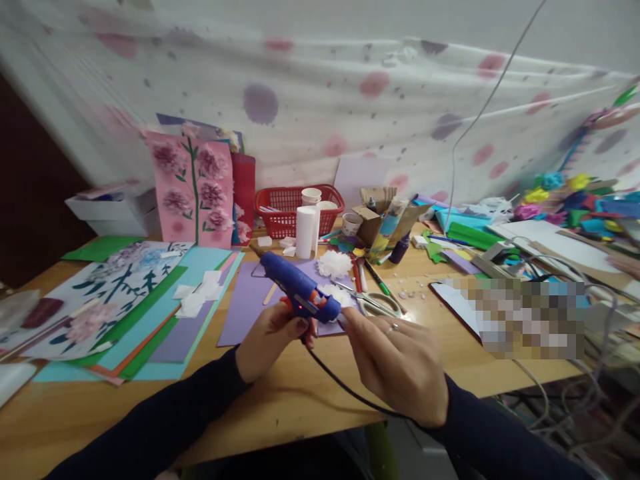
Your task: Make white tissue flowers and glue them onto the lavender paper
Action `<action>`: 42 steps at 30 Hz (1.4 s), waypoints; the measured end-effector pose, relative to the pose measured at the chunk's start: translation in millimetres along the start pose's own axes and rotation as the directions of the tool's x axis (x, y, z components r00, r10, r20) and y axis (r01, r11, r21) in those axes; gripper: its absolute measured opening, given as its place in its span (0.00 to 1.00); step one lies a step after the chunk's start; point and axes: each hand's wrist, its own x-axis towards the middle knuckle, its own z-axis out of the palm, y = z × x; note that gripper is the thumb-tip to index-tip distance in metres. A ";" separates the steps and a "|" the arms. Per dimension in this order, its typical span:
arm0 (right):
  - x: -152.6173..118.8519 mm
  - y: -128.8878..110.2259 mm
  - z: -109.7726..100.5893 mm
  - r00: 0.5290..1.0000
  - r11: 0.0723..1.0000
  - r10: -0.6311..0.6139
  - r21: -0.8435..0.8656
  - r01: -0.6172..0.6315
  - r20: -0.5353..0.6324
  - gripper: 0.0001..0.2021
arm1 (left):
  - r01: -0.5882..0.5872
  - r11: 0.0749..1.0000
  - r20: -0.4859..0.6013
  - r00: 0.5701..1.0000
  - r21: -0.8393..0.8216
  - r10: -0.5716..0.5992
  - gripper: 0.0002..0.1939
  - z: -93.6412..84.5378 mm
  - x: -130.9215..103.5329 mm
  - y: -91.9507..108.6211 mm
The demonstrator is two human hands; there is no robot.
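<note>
A blue hot glue gun (300, 290) hangs over the table, its nozzle pointing up and left. My left hand (267, 337) is closed round its handle, which the fingers mostly hide. At the gun's rear end, my right hand (395, 357) is closed, thumb and fingertips pinching a small pale end that looks like a glue stick (342, 319). Under the gun lies a purple sheet (240, 310) with a white paper flower (335, 264) on it. A wooden stick (271, 293) rests there too. Scissors (377, 305) lie just beyond my right hand.
A black cord (345, 387) trails from the gun. Behind stand a white roll (305, 232), a red basket (265, 200) and a dark bottle (400, 249). Coloured sheets (165, 333) cover the left; a clipboard (453, 307) lies right. A pink flower picture (193, 190) stands at the back.
</note>
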 end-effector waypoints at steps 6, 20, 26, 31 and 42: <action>-4.2 9.3 9.9 0.701 -0.160 0.106 0.708 -0.688 0.706 0.15 | 0.026 0.993 -0.153 0.988 0.118 -0.007 0.27 -1.8 0.0 2.5; -39.8 -4.6 49.9 0.638 -0.719 0.020 0.455 -0.526 0.770 0.16 | 0.096 0.935 0.233 0.955 0.342 -0.183 0.29 -7.7 0.2 1.8; -29.0 17.6 36.3 0.555 -0.363 0.236 0.603 -0.710 0.797 0.17 | -0.003 0.811 0.079 0.995 0.585 -0.054 0.25 -6.6 1.7 9.9; -17.9 32.4 19.7 0.750 0.500 0.392 0.561 -0.660 0.533 0.13 | 0.043 0.653 -0.116 0.991 0.756 0.070 0.16 1.9 0.9 9.4; -10.4 26.4 24.4 0.983 0.984 0.180 0.005 -0.181 0.013 0.08 | 0.336 0.920 -0.090 0.942 0.203 -0.325 0.34 17.8 4.4 -2.2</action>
